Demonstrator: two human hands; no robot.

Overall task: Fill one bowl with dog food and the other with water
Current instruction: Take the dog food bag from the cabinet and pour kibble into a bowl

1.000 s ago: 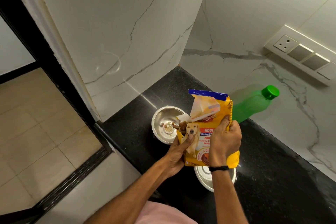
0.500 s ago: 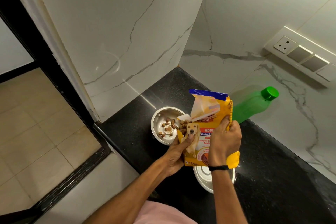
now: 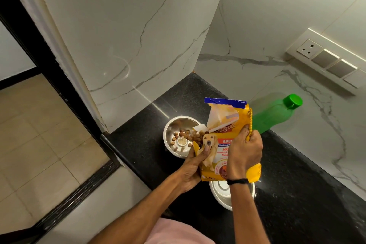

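Observation:
A yellow dog food bag (image 3: 222,144) is held tilted to the left over a steel bowl (image 3: 174,125) on the black counter. Brown kibble (image 3: 183,136) spills from the bag's torn corner into that bowl. My left hand (image 3: 193,166) grips the bag's lower left side, thumb on the dog picture. My right hand (image 3: 245,154) clutches the bag's right edge. A second steel bowl (image 3: 219,192) sits below the bag, mostly hidden by my right wrist. A green bottle (image 3: 275,113) with a green cap stands behind the bag by the wall.
The black counter (image 3: 297,194) runs into a corner between white marble walls. A switch panel (image 3: 326,61) sits on the right wall. The counter's left edge (image 3: 122,156) drops off to a tiled floor beside a black door frame.
More kibble has poured from the bag into the far bowl, from a few pieces to a small pile. Both hands and the bag have stayed nearly in place.

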